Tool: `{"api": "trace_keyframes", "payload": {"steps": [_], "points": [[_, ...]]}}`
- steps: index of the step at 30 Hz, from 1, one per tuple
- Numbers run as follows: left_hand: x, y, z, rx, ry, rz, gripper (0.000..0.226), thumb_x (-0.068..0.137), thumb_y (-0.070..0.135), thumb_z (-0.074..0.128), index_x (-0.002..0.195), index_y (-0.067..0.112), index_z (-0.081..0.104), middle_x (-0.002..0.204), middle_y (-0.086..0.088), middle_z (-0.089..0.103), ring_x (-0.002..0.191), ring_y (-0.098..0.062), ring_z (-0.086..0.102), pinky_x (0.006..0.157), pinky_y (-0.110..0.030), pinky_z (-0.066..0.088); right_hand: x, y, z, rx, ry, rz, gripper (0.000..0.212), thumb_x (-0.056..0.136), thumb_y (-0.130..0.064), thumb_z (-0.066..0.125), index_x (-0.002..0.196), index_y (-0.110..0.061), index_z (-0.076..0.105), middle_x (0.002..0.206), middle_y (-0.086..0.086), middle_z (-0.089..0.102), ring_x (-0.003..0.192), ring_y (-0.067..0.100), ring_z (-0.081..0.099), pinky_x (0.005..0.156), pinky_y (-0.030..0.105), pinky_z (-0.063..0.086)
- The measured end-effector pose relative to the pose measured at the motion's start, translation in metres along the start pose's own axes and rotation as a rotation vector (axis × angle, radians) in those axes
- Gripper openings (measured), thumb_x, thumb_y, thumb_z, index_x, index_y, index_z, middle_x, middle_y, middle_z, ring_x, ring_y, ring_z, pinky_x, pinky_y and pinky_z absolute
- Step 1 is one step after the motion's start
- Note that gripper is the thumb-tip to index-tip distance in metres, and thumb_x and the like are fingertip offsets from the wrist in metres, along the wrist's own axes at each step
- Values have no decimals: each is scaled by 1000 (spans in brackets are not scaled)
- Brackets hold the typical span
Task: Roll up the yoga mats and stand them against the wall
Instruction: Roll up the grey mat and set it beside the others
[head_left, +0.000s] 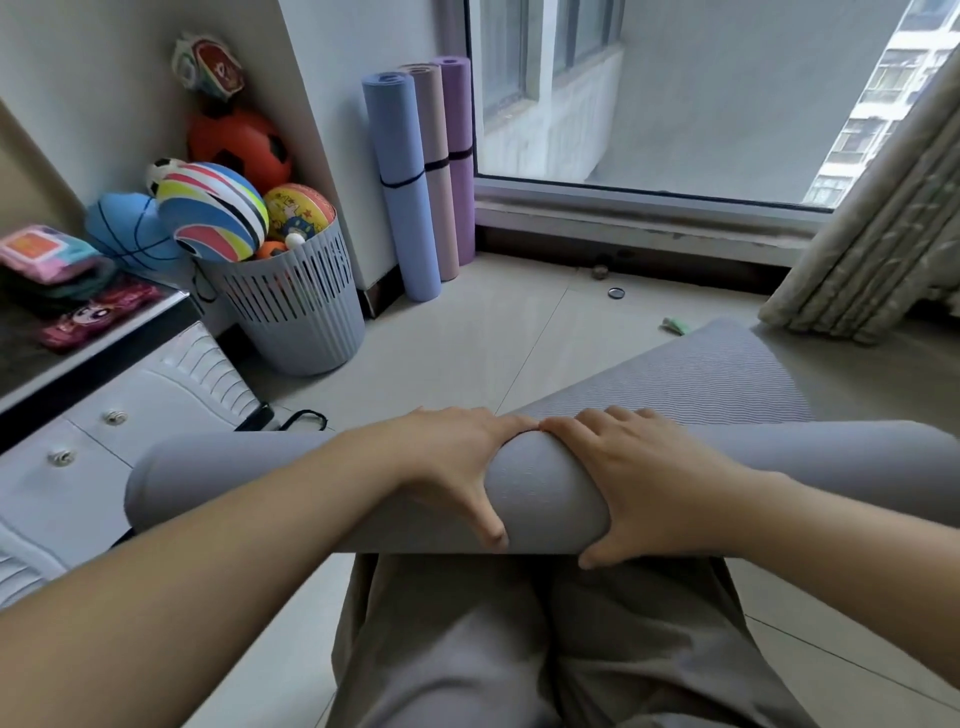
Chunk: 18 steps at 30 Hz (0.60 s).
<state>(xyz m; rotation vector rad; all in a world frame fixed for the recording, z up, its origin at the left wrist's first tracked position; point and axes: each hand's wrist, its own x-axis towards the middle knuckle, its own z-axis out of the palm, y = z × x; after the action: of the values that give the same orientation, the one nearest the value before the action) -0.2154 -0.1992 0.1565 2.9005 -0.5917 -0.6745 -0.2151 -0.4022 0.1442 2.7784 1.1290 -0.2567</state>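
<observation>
Grey mat (260, 483) lies across the floor in front of the person's knees, mostly rolled. A short flat tail (675, 379) runs ahead toward the curtain. Left hand (457, 467) and right hand (639, 483) sit side by side at mid-roll, index fingertips meeting or nearly so. Fingers drape over the top and thumbs hook the near side, so both hands grip the roll. Blue mat (400, 182), pink mat (436, 156) and purple mat (460, 130) stand banded against the wall (332, 78) by the window. Risks: with both hands at the centre the ends are unguided, so the roll may telescope or turn cone-shaped. The tail appears skewed to the roll, which would likely leave an uneven edge. A black band (304, 418) lies on the floor to the left, apart from both hands. Releasing the roll to fetch it could let the layers spring loose.
</observation>
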Motion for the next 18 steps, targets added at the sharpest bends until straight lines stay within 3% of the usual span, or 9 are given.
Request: {"api": "trace_keyframes", "payload": {"steps": [4,7,10,12,15,18], "points": [[-8,22,25,400,222,-74,110,72,61,65,151,25,-3,144,-7,31,131,-27,34,113,-58,13,17,15,-9,155,-93,1,108,56,-68,76,143,-29,24,131,-6,48,117,17,48,98,32,40],[-10,28,45,421,302,-126,115,74,53,67,150,23,-15,152,-8,16,137,-26,24,115,-57,1,25,19,-15,207,-149,0,107,56,-64,80,142,-29,26,134,-6,48,119,15,47,98,29,38],[-13,21,45,390,359,-132,109,75,50,66,150,29,-11,151,-4,18,137,-24,25,115,-55,2,25,14,-13,168,-120,22,104,56,-67,77,140,-30,28,131,-6,50,117,17,49,98,34,42],[-17,12,36,368,437,-110,104,72,47,68,150,32,0,148,-3,26,133,-25,32,113,-58,5,26,11,-11,122,42,17,97,57,-71,70,136,-30,32,124,-6,54,109,18,54,92,37,47],[-20,-4,16,418,622,-114,105,51,37,82,140,31,28,130,-7,51,116,-31,52,106,-64,23,32,10,-21,85,306,23,92,61,-73,64,137,-29,34,122,-5,56,105,19,55,88,35,47],[-30,-1,2,458,616,-176,103,61,39,79,142,34,16,138,-6,43,126,-30,43,110,-63,16,38,9,-36,104,335,-4,95,61,-73,67,139,-31,32,124,-6,55,107,18,55,87,33,44]]}}
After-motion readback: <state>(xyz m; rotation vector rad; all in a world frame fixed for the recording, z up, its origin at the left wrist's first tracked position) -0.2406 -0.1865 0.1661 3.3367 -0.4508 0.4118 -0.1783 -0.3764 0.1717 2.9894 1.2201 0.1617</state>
